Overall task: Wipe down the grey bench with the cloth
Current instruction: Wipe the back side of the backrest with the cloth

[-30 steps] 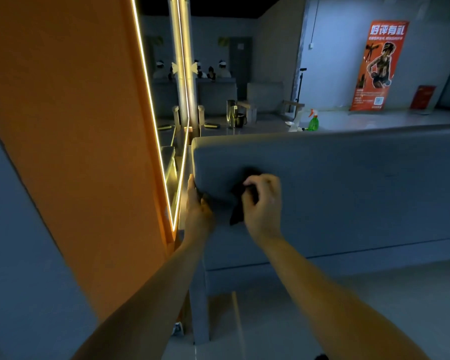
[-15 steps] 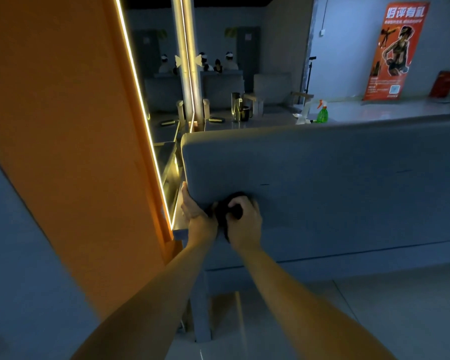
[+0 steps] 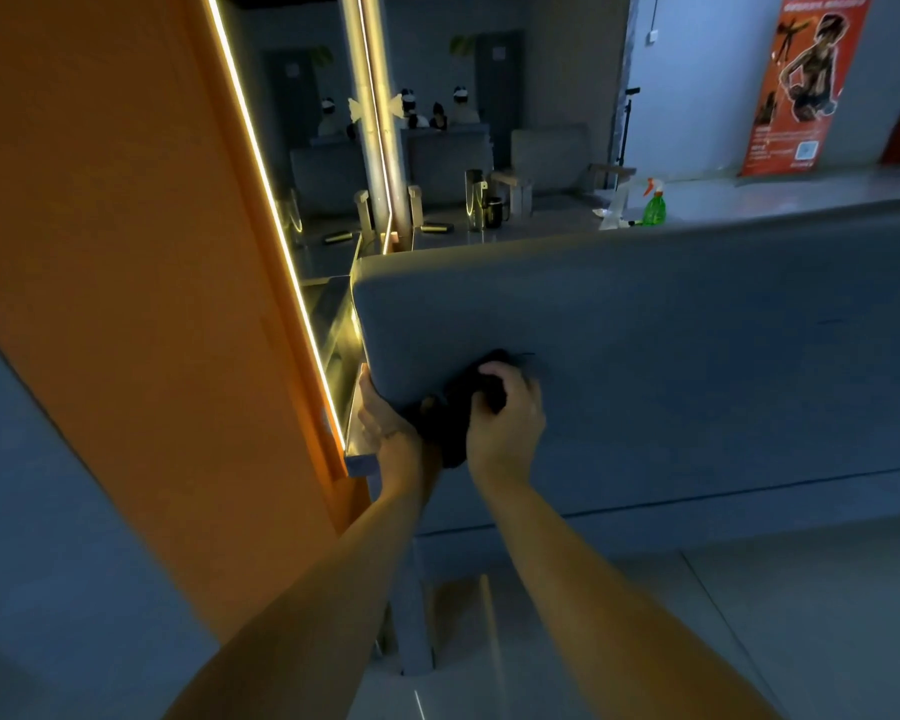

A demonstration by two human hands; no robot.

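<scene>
At frame centre, right hand (image 3: 507, 420) grips the dark crumpled cloth (image 3: 455, 426) against the grey padded bench (image 3: 671, 356); left hand (image 3: 385, 426) clasps its edge. Wiping appears barely begun; right-hand expanse remains.

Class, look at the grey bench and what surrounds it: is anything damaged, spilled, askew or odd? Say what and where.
Nothing is plainly wrong. The right hand holds the dark cloth against the grey bench; the left hand grips its end edge. A faint streak further right may be a scuff.
</scene>
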